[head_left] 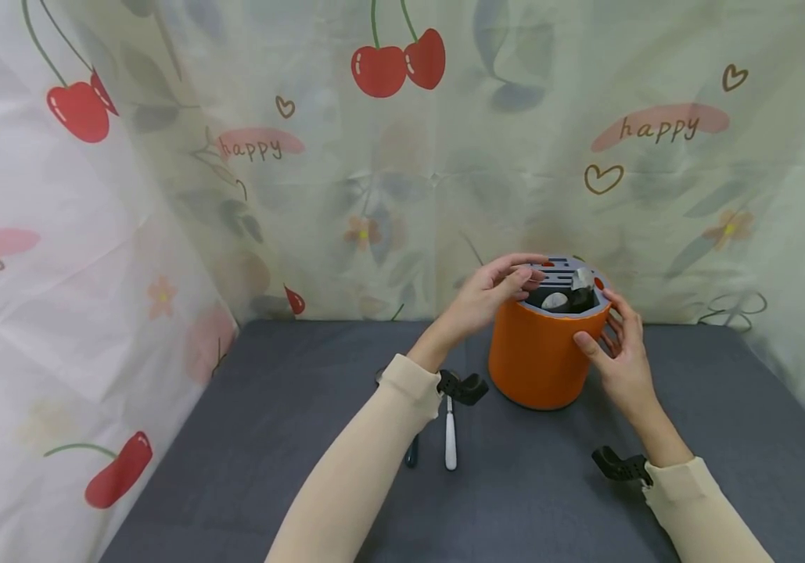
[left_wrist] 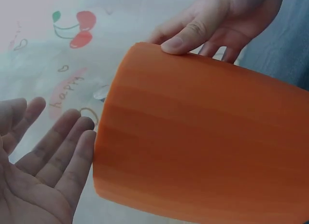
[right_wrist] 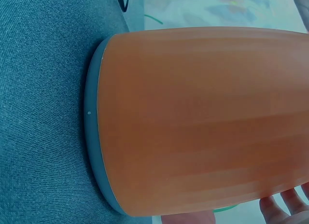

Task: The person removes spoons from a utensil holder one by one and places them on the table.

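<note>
An orange knife block (head_left: 539,352) with a grey slotted top stands upright at the right of the table. My right hand (head_left: 623,360) grips its right side, thumb on the front and fingers at the side and rim. My left hand (head_left: 490,293) is at the left of the top, fingers extended; in the left wrist view that hand (left_wrist: 46,171) has spread fingers beside the rim. Inside the block's front opening are dark items and a white rounded end (head_left: 555,302); a translucent piece (head_left: 583,278) sticks up. What these are, I cannot tell.
A white-handled utensil (head_left: 451,442) and a dark-handled one (head_left: 411,453) lie on the grey tablecloth (head_left: 289,438), partly hidden by the left forearm. Patterned curtains (head_left: 303,219) hang behind and at the left of the table.
</note>
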A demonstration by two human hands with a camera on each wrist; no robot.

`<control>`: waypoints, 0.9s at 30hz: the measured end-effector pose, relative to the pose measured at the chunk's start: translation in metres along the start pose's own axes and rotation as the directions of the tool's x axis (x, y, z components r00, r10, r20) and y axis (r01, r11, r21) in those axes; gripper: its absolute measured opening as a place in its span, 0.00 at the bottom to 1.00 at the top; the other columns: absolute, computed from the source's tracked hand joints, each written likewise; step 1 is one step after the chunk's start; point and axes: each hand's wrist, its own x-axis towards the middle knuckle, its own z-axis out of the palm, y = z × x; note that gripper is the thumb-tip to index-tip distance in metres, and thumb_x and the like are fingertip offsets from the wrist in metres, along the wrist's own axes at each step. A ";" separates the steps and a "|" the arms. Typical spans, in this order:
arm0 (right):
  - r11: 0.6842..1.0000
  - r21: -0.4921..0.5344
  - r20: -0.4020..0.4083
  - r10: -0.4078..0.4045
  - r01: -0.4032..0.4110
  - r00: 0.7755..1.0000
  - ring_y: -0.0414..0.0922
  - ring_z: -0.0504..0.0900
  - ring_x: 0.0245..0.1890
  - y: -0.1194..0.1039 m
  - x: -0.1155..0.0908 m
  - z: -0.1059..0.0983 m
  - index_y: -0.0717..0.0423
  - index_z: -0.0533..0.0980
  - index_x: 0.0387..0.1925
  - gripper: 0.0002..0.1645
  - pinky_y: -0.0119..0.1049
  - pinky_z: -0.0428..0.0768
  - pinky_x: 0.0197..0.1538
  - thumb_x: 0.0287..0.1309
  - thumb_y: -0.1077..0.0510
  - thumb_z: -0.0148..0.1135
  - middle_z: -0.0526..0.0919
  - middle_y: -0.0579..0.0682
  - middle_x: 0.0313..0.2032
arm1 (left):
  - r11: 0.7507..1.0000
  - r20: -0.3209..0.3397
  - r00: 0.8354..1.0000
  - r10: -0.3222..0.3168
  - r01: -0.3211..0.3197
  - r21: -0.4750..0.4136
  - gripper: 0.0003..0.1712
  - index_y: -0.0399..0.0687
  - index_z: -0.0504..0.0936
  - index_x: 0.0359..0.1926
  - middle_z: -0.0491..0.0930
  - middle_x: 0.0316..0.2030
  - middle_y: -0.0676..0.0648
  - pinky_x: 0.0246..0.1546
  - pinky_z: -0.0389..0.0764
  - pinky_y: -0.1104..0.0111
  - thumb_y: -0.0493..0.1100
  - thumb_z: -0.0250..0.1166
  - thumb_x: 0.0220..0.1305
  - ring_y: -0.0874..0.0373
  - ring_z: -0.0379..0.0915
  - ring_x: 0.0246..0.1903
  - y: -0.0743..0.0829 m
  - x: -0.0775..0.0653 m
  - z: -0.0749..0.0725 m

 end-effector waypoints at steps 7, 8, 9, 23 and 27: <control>1.000 0.002 0.008 -0.007 0.007 1.000 0.60 0.53 0.78 0.000 0.000 -0.001 0.39 0.50 0.83 0.45 0.57 0.52 0.80 0.75 0.61 0.60 0.47 0.53 0.78 | 0.967 0.028 0.998 -0.051 0.043 0.252 0.23 0.48 0.74 0.72 0.76 0.67 0.42 0.60 0.77 0.72 0.48 0.49 0.85 0.58 0.77 0.61 0.009 0.007 0.009; 1.000 0.001 0.009 -0.009 0.009 1.000 0.60 0.53 0.78 0.000 0.000 -0.001 0.39 0.50 0.83 0.45 0.57 0.52 0.79 0.75 0.61 0.60 0.47 0.53 0.78 | 0.949 0.035 0.998 -0.057 0.044 0.311 0.23 0.49 0.74 0.73 0.77 0.66 0.44 0.58 0.77 0.73 0.49 0.48 0.85 0.58 0.79 0.57 0.010 0.007 0.010; 1.000 0.001 0.011 -0.010 0.010 1.000 0.60 0.53 0.78 0.000 0.000 -0.001 0.39 0.50 0.83 0.45 0.57 0.52 0.79 0.75 0.61 0.60 0.47 0.53 0.78 | 0.931 0.044 0.997 -0.060 0.040 0.364 0.24 0.51 0.74 0.73 0.79 0.64 0.44 0.55 0.77 0.73 0.49 0.48 0.85 0.58 0.80 0.53 0.012 0.008 0.012; 1.000 -0.013 0.010 -0.014 0.015 1.000 0.60 0.53 0.78 -0.001 0.000 -0.002 0.39 0.50 0.82 0.44 0.56 0.53 0.79 0.75 0.61 0.60 0.47 0.53 0.78 | 0.859 0.109 0.985 -0.130 0.057 0.509 0.24 0.59 0.73 0.74 0.75 0.67 0.53 0.52 0.74 0.75 0.51 0.46 0.84 0.64 0.75 0.51 0.017 0.011 0.021; 1.000 -0.015 0.009 -0.012 0.012 1.000 0.60 0.53 0.78 -0.001 0.000 -0.002 0.39 0.50 0.83 0.45 0.57 0.53 0.79 0.75 0.61 0.60 0.47 0.53 0.78 | 0.891 0.083 0.989 -0.124 0.074 0.447 0.23 0.59 0.75 0.73 0.81 0.48 0.48 0.37 0.71 0.73 0.51 0.47 0.84 0.59 0.69 0.29 0.017 0.010 0.022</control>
